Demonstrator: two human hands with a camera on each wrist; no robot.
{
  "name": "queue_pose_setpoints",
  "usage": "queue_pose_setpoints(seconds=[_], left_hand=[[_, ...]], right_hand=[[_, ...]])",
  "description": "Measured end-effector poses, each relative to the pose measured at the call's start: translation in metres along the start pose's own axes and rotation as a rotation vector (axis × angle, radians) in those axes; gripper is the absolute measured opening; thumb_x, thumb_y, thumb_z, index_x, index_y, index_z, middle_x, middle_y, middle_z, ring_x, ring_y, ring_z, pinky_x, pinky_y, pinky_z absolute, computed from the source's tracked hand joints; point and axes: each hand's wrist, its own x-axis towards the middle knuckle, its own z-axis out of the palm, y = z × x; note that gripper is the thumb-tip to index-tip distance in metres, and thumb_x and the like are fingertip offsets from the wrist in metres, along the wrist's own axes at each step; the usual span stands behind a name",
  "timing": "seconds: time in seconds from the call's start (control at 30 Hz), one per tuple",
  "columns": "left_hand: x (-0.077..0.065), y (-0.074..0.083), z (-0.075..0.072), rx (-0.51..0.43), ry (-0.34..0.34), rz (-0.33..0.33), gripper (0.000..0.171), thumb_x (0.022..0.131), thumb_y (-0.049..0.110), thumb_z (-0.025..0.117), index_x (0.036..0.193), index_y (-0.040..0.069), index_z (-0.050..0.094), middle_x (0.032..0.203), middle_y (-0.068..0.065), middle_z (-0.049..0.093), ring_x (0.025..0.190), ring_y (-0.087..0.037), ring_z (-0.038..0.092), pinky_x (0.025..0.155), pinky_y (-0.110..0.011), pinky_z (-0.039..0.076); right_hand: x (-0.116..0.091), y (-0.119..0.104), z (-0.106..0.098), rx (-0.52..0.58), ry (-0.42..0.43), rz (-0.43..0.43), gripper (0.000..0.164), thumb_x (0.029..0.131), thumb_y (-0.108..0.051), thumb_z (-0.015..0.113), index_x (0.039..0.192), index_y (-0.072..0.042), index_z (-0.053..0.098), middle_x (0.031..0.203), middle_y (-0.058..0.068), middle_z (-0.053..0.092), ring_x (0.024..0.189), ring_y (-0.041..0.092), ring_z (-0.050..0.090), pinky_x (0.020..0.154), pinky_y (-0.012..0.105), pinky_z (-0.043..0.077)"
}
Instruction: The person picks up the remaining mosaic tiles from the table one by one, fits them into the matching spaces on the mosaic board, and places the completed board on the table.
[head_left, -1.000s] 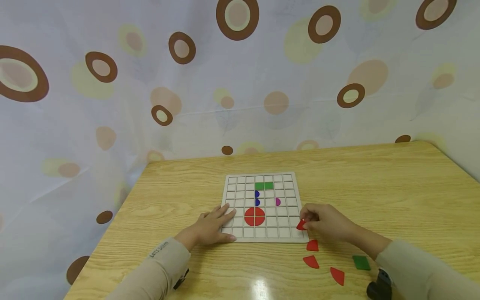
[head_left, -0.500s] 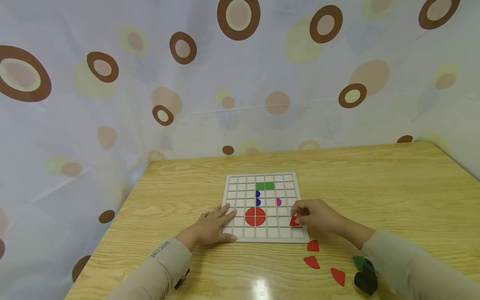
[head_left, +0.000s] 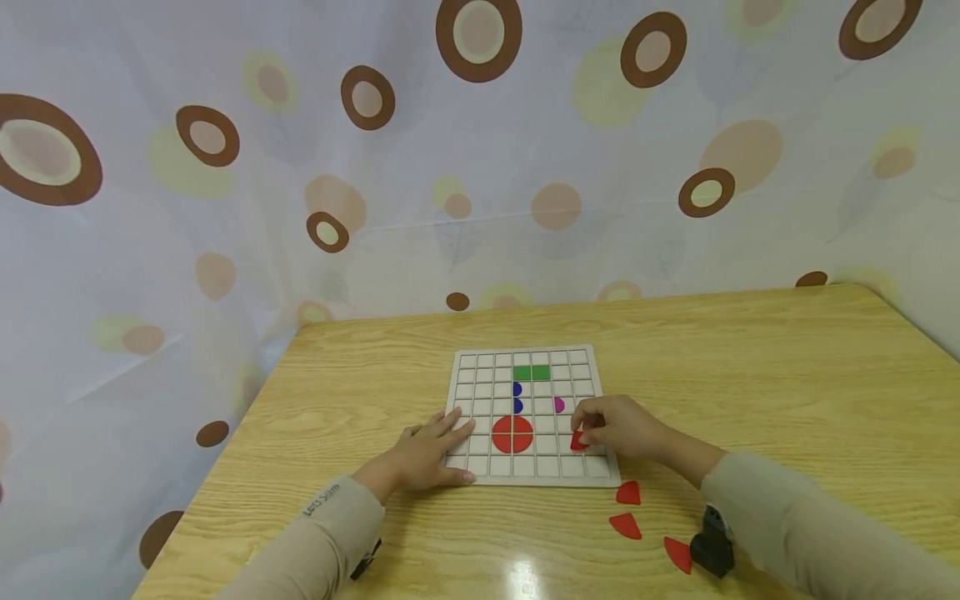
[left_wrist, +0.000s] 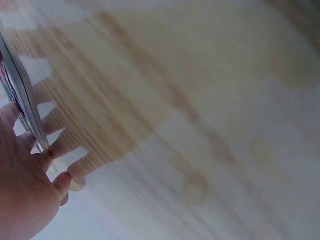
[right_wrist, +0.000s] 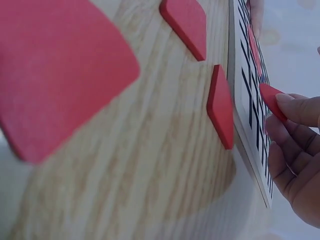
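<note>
A white grid board (head_left: 543, 468) lies flat on the wooden table. My left hand (head_left: 420, 454) rests spread on its lower left edge, fingers fairly straight; the left wrist view shows the fingers (left_wrist: 37, 150) against the board's edge. Between thumb and fingers, my right hand (head_left: 622, 427) pinches a red quarter-circle piece (head_left: 577, 441) over the right part of the board. The right wrist view shows this red piece (right_wrist: 272, 100) tilted, apart from the other red pieces. Set in the board are a red circle of quarter pieces (head_left: 512, 434), green squares (head_left: 531, 372), blue half-circles (head_left: 517, 406) and a magenta half-circle (head_left: 558, 405).
Loose red quarter pieces lie in front of the board's right corner: one near it (head_left: 628, 492), another (head_left: 626, 526) closer to me, and a third (head_left: 678, 554) beside the black wrist camera (head_left: 712, 546). A patterned curtain (head_left: 480, 167) hangs behind the table (head_left: 360, 358).
My right hand has moved left with the red quarter piece, from the board's right edge to over its squares. The right sleeve now covers the loose green square. My left hand stays put.
</note>
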Motion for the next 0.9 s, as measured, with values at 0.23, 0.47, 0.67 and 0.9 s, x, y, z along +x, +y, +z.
queue_pose_setpoints(seconds=[0.23,0.47,0.67,0.9], left_hand=[[0.000,-0.001,-0.002,0.007,0.008,0.007,0.076,0.078,0.058,0.044,0.138,0.018,0.022,0.143,-0.009,0.010,0.128,-0.031,0.009,0.095,-0.050,0.016],[0.001,-0.001,0.001,0.002,0.008,0.016,0.076,0.079,0.058,0.044,0.138,0.018,0.022,0.143,-0.010,0.011,0.128,-0.031,0.009,0.095,-0.051,0.017],[0.002,-0.003,0.004,-0.001,0.008,0.004,0.076,0.078,0.059,0.044,0.138,0.019,0.022,0.143,-0.008,0.011,0.128,-0.029,0.009,0.095,-0.050,0.016],[0.005,-0.006,0.006,0.019,0.004,-0.003,0.076,0.078,0.060,0.043,0.139,0.021,0.019,0.144,-0.007,0.007,0.129,-0.028,0.007,0.096,-0.049,0.016]], right_hand=[[0.007,0.004,0.005,0.011,-0.010,0.020,0.010,0.077,0.001,0.059,0.079,-0.009,0.059,0.066,-0.002,0.050,0.064,0.014,0.046,0.052,0.023,0.040],[0.012,0.003,0.008,-0.040,-0.015,0.062,0.010,0.077,0.000,0.060,0.078,-0.010,0.058,0.065,-0.002,0.049,0.062,0.013,0.045,0.052,0.024,0.039],[0.013,0.000,0.010,-0.104,-0.036,0.058,0.005,0.077,-0.004,0.062,0.077,-0.008,0.060,0.065,-0.004,0.050,0.062,0.012,0.044,0.053,0.025,0.038],[0.018,-0.002,0.011,-0.165,-0.050,0.043,0.005,0.078,-0.008,0.062,0.074,-0.006,0.063,0.069,-0.006,0.053,0.066,0.012,0.044,0.057,0.026,0.038]])
